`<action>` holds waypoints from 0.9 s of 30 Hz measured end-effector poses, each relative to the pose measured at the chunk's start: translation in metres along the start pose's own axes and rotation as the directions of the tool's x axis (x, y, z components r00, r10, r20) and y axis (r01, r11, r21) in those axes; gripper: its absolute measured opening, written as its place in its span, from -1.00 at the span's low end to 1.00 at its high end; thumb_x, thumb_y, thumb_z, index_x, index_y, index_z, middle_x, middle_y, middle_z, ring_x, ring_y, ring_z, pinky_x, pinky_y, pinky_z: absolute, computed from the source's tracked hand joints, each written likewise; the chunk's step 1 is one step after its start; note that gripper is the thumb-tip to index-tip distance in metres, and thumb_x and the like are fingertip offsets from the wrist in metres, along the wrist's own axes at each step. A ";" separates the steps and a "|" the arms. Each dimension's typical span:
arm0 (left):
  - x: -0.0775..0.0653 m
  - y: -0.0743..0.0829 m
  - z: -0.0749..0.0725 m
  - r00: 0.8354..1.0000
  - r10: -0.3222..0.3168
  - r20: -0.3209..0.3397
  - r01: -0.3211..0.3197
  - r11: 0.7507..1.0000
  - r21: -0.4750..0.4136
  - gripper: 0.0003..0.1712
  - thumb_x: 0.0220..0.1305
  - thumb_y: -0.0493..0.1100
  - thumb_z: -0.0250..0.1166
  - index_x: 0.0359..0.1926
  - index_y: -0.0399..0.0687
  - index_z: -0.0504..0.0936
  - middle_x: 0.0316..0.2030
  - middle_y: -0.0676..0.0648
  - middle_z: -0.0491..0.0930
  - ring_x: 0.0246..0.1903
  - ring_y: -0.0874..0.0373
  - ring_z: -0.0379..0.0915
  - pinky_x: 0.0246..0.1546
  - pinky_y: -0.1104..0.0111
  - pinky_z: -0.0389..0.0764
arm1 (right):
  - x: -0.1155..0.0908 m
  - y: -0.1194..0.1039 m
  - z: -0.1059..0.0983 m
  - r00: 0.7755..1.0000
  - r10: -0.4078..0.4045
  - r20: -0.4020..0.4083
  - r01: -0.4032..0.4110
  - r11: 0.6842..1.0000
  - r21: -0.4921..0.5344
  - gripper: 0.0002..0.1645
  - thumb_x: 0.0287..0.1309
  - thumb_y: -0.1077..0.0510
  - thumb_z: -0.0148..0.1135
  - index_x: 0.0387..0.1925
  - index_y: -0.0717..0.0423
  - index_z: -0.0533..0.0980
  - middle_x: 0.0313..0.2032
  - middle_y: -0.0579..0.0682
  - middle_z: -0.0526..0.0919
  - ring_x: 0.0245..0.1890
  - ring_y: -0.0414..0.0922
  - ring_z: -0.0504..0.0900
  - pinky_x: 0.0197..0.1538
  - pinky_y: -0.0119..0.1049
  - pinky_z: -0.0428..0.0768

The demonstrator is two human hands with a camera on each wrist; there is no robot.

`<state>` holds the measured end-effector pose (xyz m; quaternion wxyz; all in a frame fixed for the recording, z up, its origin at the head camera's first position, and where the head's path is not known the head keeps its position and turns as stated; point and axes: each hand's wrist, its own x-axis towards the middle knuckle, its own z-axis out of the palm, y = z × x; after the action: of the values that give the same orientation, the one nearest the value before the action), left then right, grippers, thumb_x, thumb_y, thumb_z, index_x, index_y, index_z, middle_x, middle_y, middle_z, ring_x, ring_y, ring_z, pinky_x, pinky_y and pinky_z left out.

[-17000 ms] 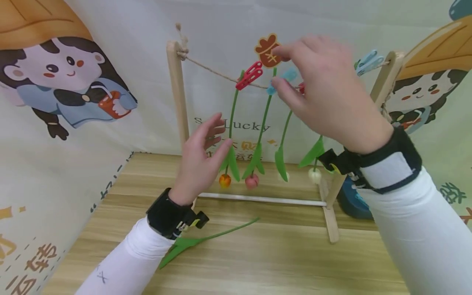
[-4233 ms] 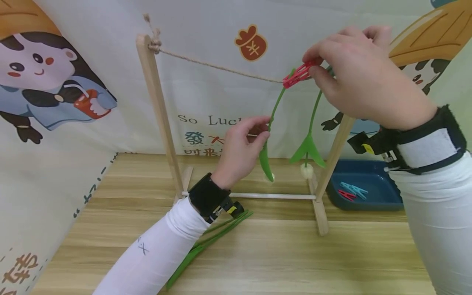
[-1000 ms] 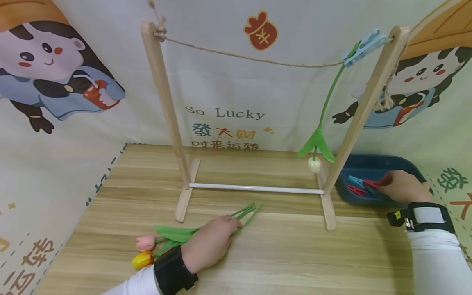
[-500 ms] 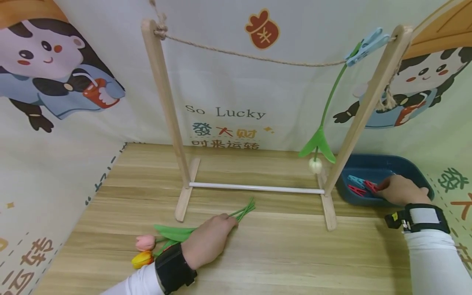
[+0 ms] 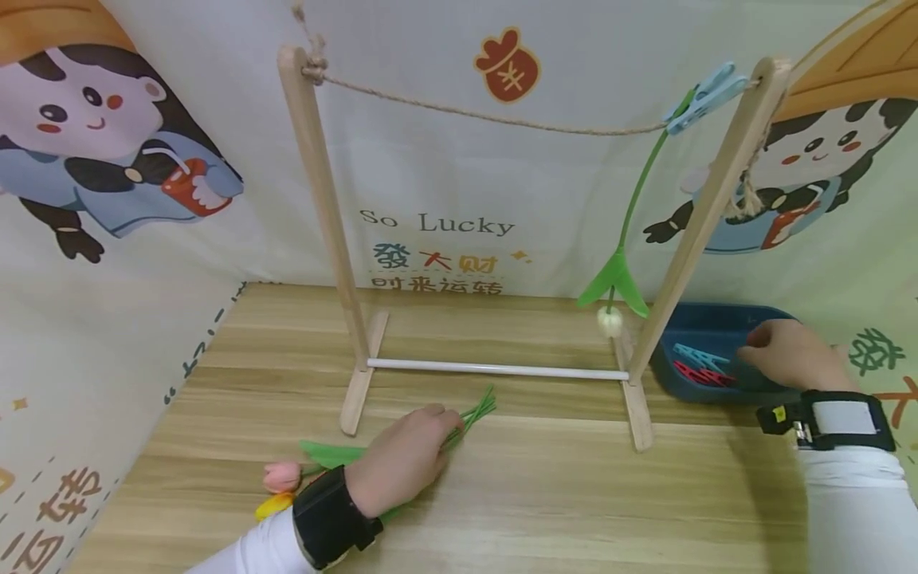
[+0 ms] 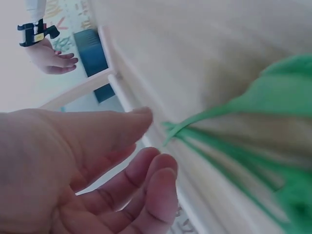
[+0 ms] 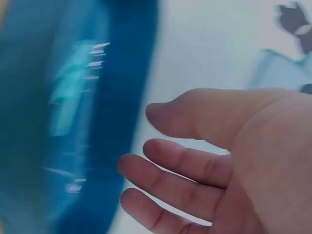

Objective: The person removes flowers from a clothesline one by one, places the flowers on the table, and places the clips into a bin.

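Note:
In the head view my left hand [image 5: 402, 462] is over a bunch of artificial tulips lying on the table, near their green stems [image 5: 479, 408]. A pink tulip head [image 5: 282, 477] and a yellow one [image 5: 272, 505] show beside the wrist. The left wrist view has thumb and fingertips apart, with the stems [image 6: 195, 134] just beyond them. My right hand [image 5: 796, 355], relaxed and holding nothing, is over the blue tray [image 5: 724, 313]. Inside lie blue clothespins [image 5: 699, 356] and red clothespins [image 5: 704, 374]. One white tulip [image 5: 610, 321] hangs head down from the rope [image 5: 502, 121] by a light-blue clothespin [image 5: 706, 100].
A wooden rack stands behind the hands, with a left post [image 5: 323, 191], a right post [image 5: 710, 215] and a low white crossbar [image 5: 495, 368]. The tray sits right by its right foot. A printed cloth [image 5: 445, 175] rises behind the wooden table [image 5: 574, 494].
Earlier, several tulips hung on the rope; now one does, and others lie on the table. My right hand has let go of a red clothespin in the tray and drawn back slightly.

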<state>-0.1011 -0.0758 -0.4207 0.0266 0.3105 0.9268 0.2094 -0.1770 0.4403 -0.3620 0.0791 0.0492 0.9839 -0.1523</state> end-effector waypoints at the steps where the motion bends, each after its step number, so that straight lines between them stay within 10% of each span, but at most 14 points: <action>1: 0.002 0.001 -0.004 1.000 -0.002 -0.011 0.002 1.000 -0.011 -0.66 0.22 -0.43 0.51 0.02 -0.25 0.71 -0.23 -0.10 0.64 -0.25 0.04 0.65 -0.30 0.23 0.70 | -0.002 -0.005 -0.007 0.999 -0.007 -0.032 0.007 1.000 -0.002 -0.46 0.45 0.06 0.22 0.07 0.55 0.50 -0.02 0.53 0.62 0.00 0.55 0.51 0.09 0.74 0.07; 9: 0.024 0.009 -0.037 0.993 0.008 -0.120 -0.021 0.994 -0.111 -0.52 0.37 -0.24 0.48 0.25 -0.26 0.62 0.02 -0.15 0.67 -0.06 -0.01 0.66 -0.06 0.17 0.71 | -0.028 -0.059 -0.062 0.944 -0.132 -0.302 0.132 0.991 -0.020 -0.49 0.54 0.15 0.16 0.10 0.64 0.41 -0.05 0.61 0.53 -0.09 0.52 0.50 -0.01 0.57 0.35; 14: 0.045 0.016 -0.055 0.961 0.064 -0.269 -0.111 0.980 -0.166 -0.46 0.39 -0.22 0.47 0.32 -0.26 0.56 0.03 -0.14 0.66 -0.05 0.02 0.62 -0.03 0.19 0.70 | -0.049 -0.096 -0.093 0.885 -0.161 -0.437 0.199 0.979 0.042 -0.48 0.62 0.16 0.02 0.22 0.63 0.33 0.06 0.60 0.44 0.06 0.52 0.39 -0.05 0.34 0.47; 21: 0.080 0.035 -0.074 0.918 0.052 -0.392 -0.198 0.919 -0.342 -0.41 0.45 -0.22 0.41 0.41 -0.21 0.48 0.15 -0.09 0.59 0.12 0.06 0.55 0.15 0.21 0.65 | -0.061 -0.141 -0.133 0.665 -0.242 -0.706 0.363 0.932 0.023 -0.53 0.55 0.28 0.04 0.33 0.51 0.39 0.18 0.51 0.49 0.14 0.38 0.40 -0.14 -0.55 0.21; 25: 0.100 0.051 -0.082 0.901 0.043 -0.431 -0.261 0.849 -0.460 -0.39 0.48 -0.22 0.38 0.45 -0.22 0.44 0.26 -0.11 0.57 0.18 0.09 0.54 0.24 0.25 0.60 | -0.066 -0.166 -0.154 0.553 -0.315 -0.771 0.439 0.897 -0.051 -0.49 0.54 0.29 0.02 0.41 0.40 0.39 0.28 0.45 0.46 0.25 0.31 0.37 0.24 -0.50 0.23; 27: 0.111 0.059 -0.084 0.899 0.044 -0.436 -0.292 0.802 -0.522 -0.38 0.50 -0.23 0.35 0.48 -0.23 0.41 0.30 -0.12 0.54 0.21 0.10 0.53 0.28 0.26 0.57 | -0.069 -0.177 -0.165 0.533 -0.361 -0.765 0.457 0.884 -0.098 -0.47 0.55 0.28 0.03 0.46 0.32 0.38 0.33 0.43 0.43 0.31 0.27 0.34 0.40 -0.41 0.17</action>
<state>-0.1721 0.0003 -0.3114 -0.0913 0.3205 0.7729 0.5399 -0.1542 0.3186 -0.1435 -0.3853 -0.1184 0.8959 -0.1869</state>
